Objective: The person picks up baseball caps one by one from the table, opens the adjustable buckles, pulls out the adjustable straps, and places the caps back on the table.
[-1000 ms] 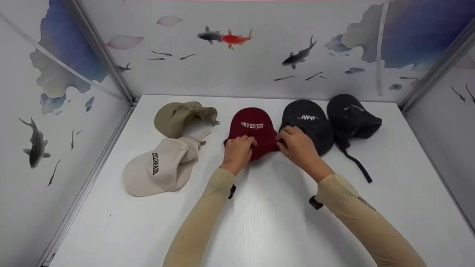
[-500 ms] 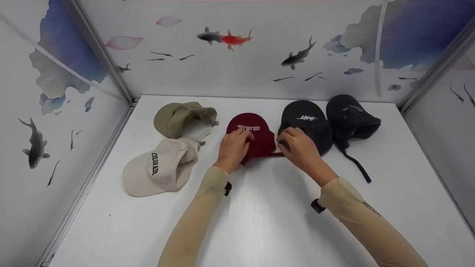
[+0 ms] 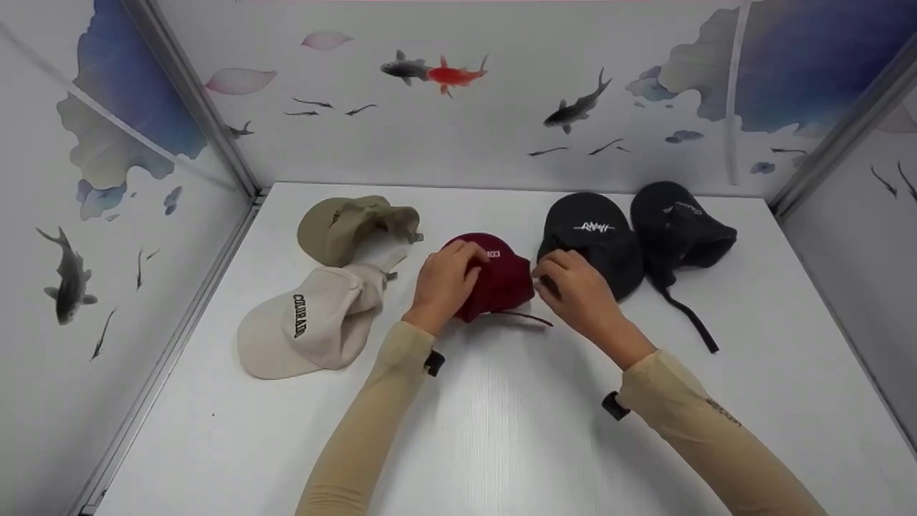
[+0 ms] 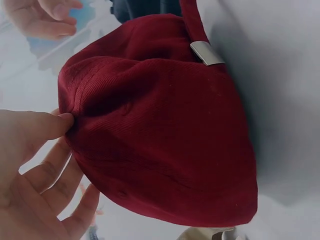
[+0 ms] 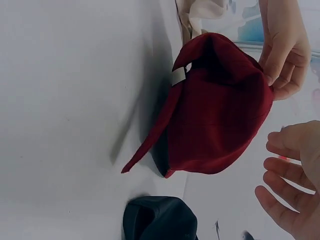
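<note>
In the head view a dark red baseball cap (image 3: pixel 505 283) with white lettering is at mid-table, partly hidden behind my left hand (image 3: pixel 445 281). Thumb and fingers of that hand pinch the crown cloth, as the left wrist view shows on the cap (image 4: pixel 165 125). A metal buckle (image 4: pixel 207 53) sits on its back strap. The loose strap end (image 5: pixel 145 145) sticks out from the cap's back in the right wrist view. My right hand (image 3: pixel 582 290) is just right of the red cap, apart from it, its fingers loosely bent around nothing (image 5: pixel 300 175).
Two black caps (image 3: pixel 591 244) (image 3: pixel 677 222) lie at the right, the farther one with a long strap (image 3: pixel 691 319). A khaki cap (image 3: pixel 344 229) and a cream cap (image 3: pixel 286 337) lie at the left. Printed walls (image 3: pixel 501 143) enclose the white table (image 3: pixel 516 430).
The left hand has slid over the red cap's crown and drawn the cap slightly nearer, tilting it. The right hand has let go of the cap's edge, and the strap end now sticks out free.
</note>
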### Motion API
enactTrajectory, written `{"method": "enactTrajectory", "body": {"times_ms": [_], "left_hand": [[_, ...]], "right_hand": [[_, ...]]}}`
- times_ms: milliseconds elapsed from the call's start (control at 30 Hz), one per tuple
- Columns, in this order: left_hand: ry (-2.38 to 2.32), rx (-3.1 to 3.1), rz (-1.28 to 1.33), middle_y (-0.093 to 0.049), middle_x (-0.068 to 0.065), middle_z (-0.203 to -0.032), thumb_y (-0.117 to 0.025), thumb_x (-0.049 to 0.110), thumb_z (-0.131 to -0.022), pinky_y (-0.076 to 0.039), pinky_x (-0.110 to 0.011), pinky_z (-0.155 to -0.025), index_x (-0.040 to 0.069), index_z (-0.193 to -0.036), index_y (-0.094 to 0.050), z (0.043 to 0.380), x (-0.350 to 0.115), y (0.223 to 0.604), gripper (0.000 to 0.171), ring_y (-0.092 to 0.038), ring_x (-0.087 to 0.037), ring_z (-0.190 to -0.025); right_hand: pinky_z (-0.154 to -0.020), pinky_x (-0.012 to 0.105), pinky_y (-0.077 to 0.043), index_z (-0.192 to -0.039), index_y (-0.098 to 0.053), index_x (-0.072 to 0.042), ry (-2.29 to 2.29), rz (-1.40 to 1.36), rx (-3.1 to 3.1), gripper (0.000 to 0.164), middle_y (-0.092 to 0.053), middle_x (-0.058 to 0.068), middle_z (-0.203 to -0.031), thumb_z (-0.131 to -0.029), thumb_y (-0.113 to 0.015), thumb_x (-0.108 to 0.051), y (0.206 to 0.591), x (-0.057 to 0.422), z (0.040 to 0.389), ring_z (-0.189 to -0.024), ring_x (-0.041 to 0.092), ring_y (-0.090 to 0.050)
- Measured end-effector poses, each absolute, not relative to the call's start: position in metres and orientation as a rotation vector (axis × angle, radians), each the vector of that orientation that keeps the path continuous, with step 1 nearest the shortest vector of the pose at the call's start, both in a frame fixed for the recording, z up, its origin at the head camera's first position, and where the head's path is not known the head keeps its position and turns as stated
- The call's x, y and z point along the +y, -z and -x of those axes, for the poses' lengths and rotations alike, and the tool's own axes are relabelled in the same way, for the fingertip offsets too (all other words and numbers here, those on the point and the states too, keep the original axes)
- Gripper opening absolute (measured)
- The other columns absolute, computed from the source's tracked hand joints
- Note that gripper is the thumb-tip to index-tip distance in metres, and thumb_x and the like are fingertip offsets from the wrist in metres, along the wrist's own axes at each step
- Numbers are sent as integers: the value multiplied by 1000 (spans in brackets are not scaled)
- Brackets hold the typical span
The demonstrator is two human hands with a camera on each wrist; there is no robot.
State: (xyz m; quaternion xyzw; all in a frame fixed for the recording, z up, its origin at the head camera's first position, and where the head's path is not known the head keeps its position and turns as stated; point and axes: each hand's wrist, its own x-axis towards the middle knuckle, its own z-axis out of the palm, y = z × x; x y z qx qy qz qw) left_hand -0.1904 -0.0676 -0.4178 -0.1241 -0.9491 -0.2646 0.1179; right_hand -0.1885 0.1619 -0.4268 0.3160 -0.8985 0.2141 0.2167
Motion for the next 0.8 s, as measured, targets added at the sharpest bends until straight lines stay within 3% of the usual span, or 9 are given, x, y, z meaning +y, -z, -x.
{"method": "enactTrajectory", "body": {"times_ms": [467, 600, 800], "left_hand": [[987, -2800, 423, -68, -3, -111, -63, 16, -98, -54, -37, -93, 17, -112, -68, 172, -66, 393, 14, -65, -19, -104], [1022, -2793, 454, -69, -3, -110, -63, 16, -98, -54, -37, -90, 16, -110, -68, 167, -65, 387, 13, -66, -19, -102], [1154, -2731, 536, -71, -3, -108, -64, 13, -97, -55, -34, -85, 14, -108, -68, 162, -65, 382, 11, -66, -18, -94]], "right_hand": [[-86, 34, -55, -106, -70, -11, -540, -1128, -2226, 28, -66, 7, -108, -81, -81, -6, 432, 157, 173, -99, 23, -57], [-85, 38, -52, -103, -69, -9, -503, -1200, -2161, 28, -65, 9, -108, -79, -84, -14, 434, 157, 168, -98, 25, -55], [-78, 41, -42, -103, -68, -13, -330, -1284, -2071, 43, -61, 8, -110, -70, -90, -30, 444, 161, 163, -96, 25, -50]]}}
